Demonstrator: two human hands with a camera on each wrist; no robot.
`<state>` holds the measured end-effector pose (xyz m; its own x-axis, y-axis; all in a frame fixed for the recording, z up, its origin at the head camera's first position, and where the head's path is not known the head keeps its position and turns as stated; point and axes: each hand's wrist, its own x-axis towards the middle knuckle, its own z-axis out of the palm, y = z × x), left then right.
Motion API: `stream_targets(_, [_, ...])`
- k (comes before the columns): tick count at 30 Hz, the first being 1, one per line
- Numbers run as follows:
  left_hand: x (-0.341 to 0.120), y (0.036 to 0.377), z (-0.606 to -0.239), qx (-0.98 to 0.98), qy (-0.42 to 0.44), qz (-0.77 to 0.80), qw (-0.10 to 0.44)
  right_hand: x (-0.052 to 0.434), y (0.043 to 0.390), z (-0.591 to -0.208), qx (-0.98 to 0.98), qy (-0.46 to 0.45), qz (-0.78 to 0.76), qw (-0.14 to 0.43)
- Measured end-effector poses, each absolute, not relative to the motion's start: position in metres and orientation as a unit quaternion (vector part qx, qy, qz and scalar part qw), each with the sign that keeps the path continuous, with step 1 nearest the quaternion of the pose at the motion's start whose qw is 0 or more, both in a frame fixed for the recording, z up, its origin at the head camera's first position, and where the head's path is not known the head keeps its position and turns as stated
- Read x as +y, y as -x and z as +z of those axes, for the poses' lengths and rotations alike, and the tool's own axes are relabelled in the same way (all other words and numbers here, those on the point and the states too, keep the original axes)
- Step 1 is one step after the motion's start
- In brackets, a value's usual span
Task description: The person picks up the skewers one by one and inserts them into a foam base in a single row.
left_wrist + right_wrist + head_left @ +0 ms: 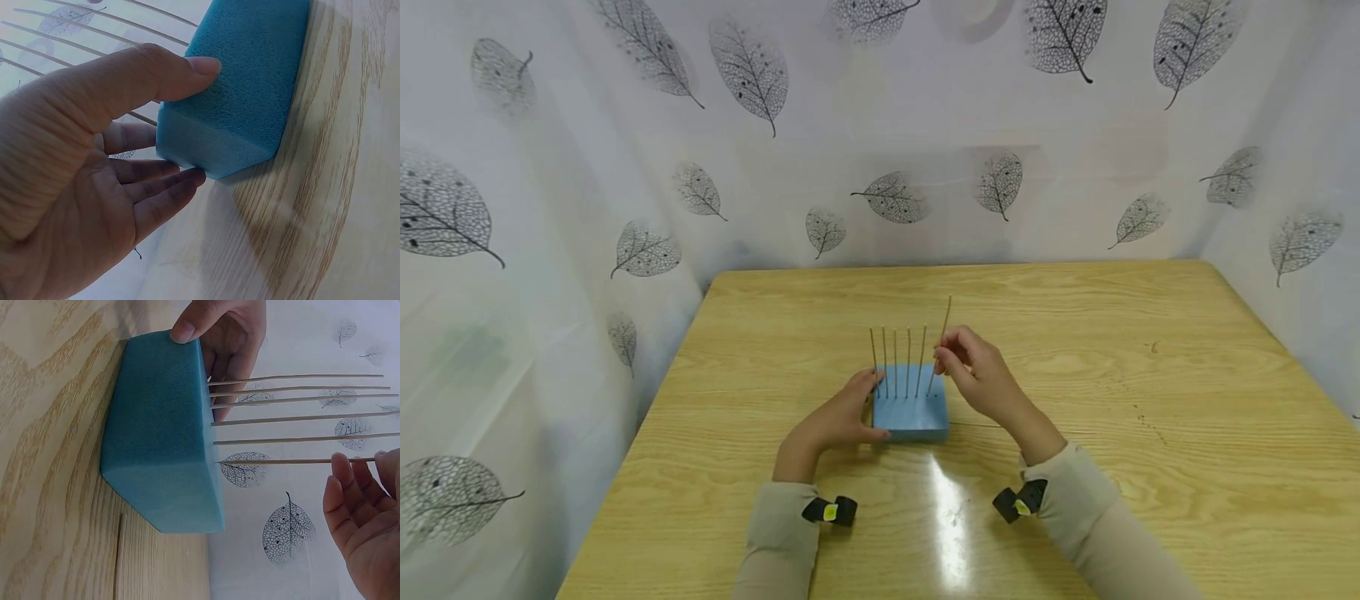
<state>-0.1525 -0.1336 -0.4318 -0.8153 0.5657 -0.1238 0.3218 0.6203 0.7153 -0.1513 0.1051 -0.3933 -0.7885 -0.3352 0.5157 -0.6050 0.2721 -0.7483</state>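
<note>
Head view high, looking down; wrist views close, sharing the foam block [911,410].

blue foam block [159,444], six skewers [300,417], both hands [359,519]
</note>
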Motion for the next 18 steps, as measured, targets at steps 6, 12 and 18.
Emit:
stream_targets(6, [-0.134,0.153,-0.433,0.886,-0.250,0.351,0.172,0.105,0.152,-0.395,-0.800,-0.288,0.514,0.115])
stream_targets(12, [-0.133,0.153,-0.433,0.886,-0.253,0.351,0.170,0.104,0.151,-0.405,-0.810,-0.301,0.492,0.100])
stream_targets(18, [-0.133,0.153,-0.432,0.885,-0.256,0.352,0.169,0.102,0.150,-0.416,-0.819,-0.312,0.474,0.087])
